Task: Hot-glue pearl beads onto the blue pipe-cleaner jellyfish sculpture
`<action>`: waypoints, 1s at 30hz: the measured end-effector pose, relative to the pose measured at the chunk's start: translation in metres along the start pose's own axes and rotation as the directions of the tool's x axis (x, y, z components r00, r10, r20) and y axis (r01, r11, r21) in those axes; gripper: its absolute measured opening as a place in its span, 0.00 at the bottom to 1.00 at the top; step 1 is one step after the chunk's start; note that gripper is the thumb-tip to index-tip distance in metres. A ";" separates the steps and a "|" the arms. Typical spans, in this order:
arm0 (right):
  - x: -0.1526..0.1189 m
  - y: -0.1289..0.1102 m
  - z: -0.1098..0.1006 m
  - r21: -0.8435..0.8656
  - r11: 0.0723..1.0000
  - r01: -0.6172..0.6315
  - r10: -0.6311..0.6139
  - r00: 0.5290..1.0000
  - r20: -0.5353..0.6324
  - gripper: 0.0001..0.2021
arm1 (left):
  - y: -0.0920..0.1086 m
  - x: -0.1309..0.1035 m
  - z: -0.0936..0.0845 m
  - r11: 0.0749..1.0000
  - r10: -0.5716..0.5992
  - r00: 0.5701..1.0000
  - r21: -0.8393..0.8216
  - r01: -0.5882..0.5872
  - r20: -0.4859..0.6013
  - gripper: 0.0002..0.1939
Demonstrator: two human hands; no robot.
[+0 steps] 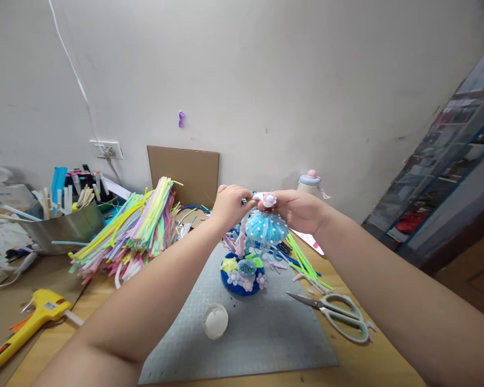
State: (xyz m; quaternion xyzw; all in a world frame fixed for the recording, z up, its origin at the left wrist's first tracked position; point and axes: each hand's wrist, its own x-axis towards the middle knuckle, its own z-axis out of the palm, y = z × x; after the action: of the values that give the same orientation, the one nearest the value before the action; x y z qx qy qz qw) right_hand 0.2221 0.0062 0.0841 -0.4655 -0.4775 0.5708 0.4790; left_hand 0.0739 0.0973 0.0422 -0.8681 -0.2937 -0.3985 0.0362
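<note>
Above the cutting mat, my right hand (300,209) grips a small white-and-lilac flower-like ornament (269,200) between thumb and fingers. My left hand (232,204) is closed in a pinch at the ornament's left side; what lies between its fingertips is too small to make out. Directly beneath is a fuzzy light-blue jellyfish cap (266,229) dotted with white beads. It rises over a round dark-blue base (244,289) decorated with a yellow star (229,264), a blue-grey shell-like piece (247,267) and pale flowers (248,285). Pinkish coral-like stems (239,244) stand behind, partly hidden by my left hand.
A grey cutting mat (266,344) bears a small bowl of white beads (216,321). Scissors (342,314) lie right, near green pipe cleaners (306,258). Left are a pipe-cleaner bundle (141,226), a yellow glue gun (36,320) and a metal container (64,228). A bottle (310,183) stands behind.
</note>
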 end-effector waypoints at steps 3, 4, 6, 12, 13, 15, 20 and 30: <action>0.000 -0.001 0.001 -0.024 1.000 -0.004 0.004 1.000 -0.001 0.05 | -0.001 0.002 0.001 1.000 -0.019 1.000 0.003 0.019 0.006 0.10; 0.000 -0.001 0.001 -0.039 0.999 -0.002 0.002 1.000 -0.001 0.05 | -0.001 0.002 0.001 1.000 -0.017 1.000 0.007 0.017 0.010 0.11; 0.001 -0.001 0.001 -0.083 0.997 0.010 -0.010 1.000 0.000 0.07 | -0.001 0.003 0.001 1.000 -0.006 1.000 0.014 0.006 0.018 0.12; 0.016 0.020 -0.018 -0.311 0.929 0.201 -0.246 0.963 -0.113 0.16 | 0.000 0.002 -0.006 1.000 0.007 1.000 0.007 -0.007 0.030 0.12; 0.021 0.026 -0.022 -0.362 0.898 0.250 -0.314 0.941 -0.128 0.14 | 0.000 0.001 -0.007 1.000 0.004 1.000 -0.002 -0.004 0.031 0.11; 0.031 0.038 -0.028 -0.466 0.816 0.342 -0.438 0.892 -0.112 0.11 | 0.001 0.001 -0.008 1.000 -0.010 0.999 -0.030 0.011 0.034 0.10; 0.054 0.053 -0.033 -0.650 0.601 0.465 -0.620 0.784 -0.012 0.12 | 0.002 0.002 -0.011 0.998 -0.030 0.997 -0.054 0.034 0.065 0.08; 0.064 0.060 -0.025 -0.800 0.364 0.477 -0.781 0.624 0.017 0.11 | 0.002 0.003 -0.015 1.000 -0.011 0.997 0.001 0.011 0.076 0.09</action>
State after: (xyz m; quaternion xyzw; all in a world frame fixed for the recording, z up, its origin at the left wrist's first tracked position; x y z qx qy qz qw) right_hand 0.2338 0.0672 0.0172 -0.4891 -0.7085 -0.0091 0.5086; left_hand 0.0666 0.0926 0.0550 -0.8810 -0.2997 -0.3653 0.0232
